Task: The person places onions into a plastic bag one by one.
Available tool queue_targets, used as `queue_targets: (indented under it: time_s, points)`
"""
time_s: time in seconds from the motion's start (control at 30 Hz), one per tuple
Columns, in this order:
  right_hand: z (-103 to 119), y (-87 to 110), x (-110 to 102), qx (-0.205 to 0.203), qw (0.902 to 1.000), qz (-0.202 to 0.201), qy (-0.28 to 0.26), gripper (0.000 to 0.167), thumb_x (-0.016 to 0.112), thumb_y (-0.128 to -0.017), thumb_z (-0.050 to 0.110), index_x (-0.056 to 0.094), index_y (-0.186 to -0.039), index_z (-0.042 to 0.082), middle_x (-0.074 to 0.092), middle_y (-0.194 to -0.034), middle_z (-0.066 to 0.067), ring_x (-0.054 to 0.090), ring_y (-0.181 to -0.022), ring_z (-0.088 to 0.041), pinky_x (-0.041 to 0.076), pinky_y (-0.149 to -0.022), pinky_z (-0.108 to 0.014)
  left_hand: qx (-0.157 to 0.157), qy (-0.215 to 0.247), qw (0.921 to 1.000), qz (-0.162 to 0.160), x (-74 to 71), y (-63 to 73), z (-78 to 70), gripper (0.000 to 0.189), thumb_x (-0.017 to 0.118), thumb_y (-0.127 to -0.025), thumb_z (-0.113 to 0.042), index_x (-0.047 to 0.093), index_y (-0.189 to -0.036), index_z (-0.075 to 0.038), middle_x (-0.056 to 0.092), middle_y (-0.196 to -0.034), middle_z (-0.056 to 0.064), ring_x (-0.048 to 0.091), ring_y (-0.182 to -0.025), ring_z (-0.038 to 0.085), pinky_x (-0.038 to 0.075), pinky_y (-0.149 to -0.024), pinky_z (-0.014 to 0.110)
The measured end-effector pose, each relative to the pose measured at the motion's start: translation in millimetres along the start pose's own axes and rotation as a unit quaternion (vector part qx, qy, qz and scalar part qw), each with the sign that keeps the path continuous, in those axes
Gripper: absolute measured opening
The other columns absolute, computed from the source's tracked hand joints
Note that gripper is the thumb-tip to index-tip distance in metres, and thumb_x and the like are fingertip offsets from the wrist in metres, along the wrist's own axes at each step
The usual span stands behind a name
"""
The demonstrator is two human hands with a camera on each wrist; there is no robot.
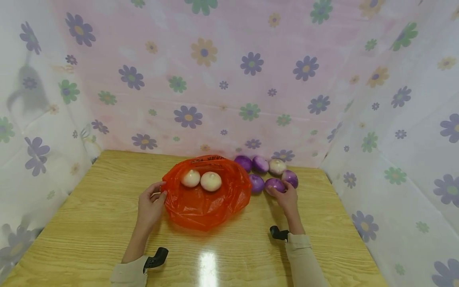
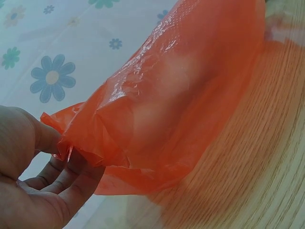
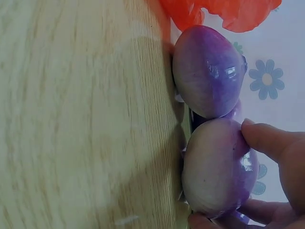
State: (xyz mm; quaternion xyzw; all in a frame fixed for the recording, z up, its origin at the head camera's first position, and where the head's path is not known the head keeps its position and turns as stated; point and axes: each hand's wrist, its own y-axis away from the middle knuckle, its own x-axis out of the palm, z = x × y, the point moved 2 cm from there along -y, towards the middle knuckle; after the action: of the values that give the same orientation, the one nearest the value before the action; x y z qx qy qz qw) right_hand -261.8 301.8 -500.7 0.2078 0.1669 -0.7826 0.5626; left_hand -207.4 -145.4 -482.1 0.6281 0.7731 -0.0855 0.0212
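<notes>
A red plastic bag [image 1: 206,213] lies spread open on the table with two white onions, a left one [image 1: 190,178] and a right one [image 1: 210,181], inside its mouth. My left hand [image 1: 151,204] pinches the bag's left edge between thumb and fingers; in the left wrist view the plastic bunches at the fingertips. My right hand [image 1: 288,200] grips a purple onion [image 3: 217,167], thumb on one side and fingers on the other. Against that onion's left side sits another purple onion [image 1: 256,184], close to the bag.
Behind these stand two more purple onions [image 1: 243,163] [image 1: 260,164] and a white onion [image 1: 277,167]; a further purple onion [image 1: 290,179] is to the right. The wooden table [image 1: 222,255] meets a flower-patterned cloth [image 1: 222,103] at the back and sides.
</notes>
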Motion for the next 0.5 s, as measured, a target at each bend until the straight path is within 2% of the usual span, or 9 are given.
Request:
queue_targets:
  time_s: [0.23,0.5]
  points:
    - [0.5,-1.5,-0.5,-0.023,0.9995,0.007,0.019,0.074,0.073,-0.093,0.021,0.038,-0.147,-0.015,0.043,-0.147,-0.039,0.046,-0.135,-0.049,0.04,-0.113,-0.057,0.006,-0.002,1.0,0.0,0.0,0.3,-1.3,0.032,0.054,-0.1,0.005,0.06,-0.132,0.004,0.058,-0.12,0.024,0.059,-0.091,0.004,0.049,-0.08,0.007]
    - [-0.5,1.9,0.3,-0.025,0.9987,0.017,0.042,0.076,0.072,-0.095,0.022,0.035,-0.149,-0.015,0.041,-0.148,-0.039,0.045,-0.135,-0.051,0.039,-0.113,-0.059,0.016,-0.003,0.9998,-0.005,0.6,-0.5,-1.3,0.032,0.055,-0.1,0.006,0.061,-0.131,0.005,0.059,-0.118,0.024,0.058,-0.093,0.007,0.049,-0.081,0.006]
